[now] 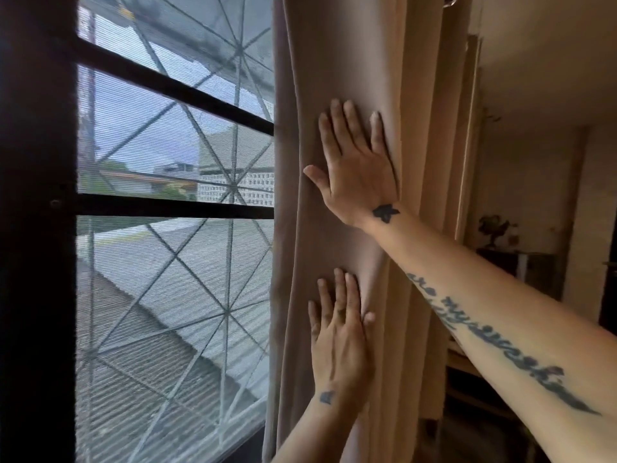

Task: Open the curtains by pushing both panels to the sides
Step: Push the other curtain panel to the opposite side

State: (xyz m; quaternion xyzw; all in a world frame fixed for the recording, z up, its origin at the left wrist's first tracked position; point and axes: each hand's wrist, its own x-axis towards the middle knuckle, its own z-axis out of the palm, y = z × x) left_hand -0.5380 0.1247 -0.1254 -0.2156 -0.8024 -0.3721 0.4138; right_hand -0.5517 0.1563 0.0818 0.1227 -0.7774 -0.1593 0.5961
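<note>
A beige curtain panel [337, 61] hangs in gathered folds just right of the uncovered window [173, 262]. My right hand [354, 165] lies flat against the fabric at mid height, fingers spread and pointing up, thumb at the panel's left edge. Below it my left hand [340, 339] also presses flat on the same panel, fingers up. Neither hand grips a fold. A curtain ring [450, 1] shows at the top. No second panel is in view.
The window has a dark frame [36, 228] with horizontal bars, a mesh screen and a diagonal grille; rooftops lie outside. To the right of the curtain are a wall [534, 162], a dark shelf with a small plant [494, 228] and wooden furniture below.
</note>
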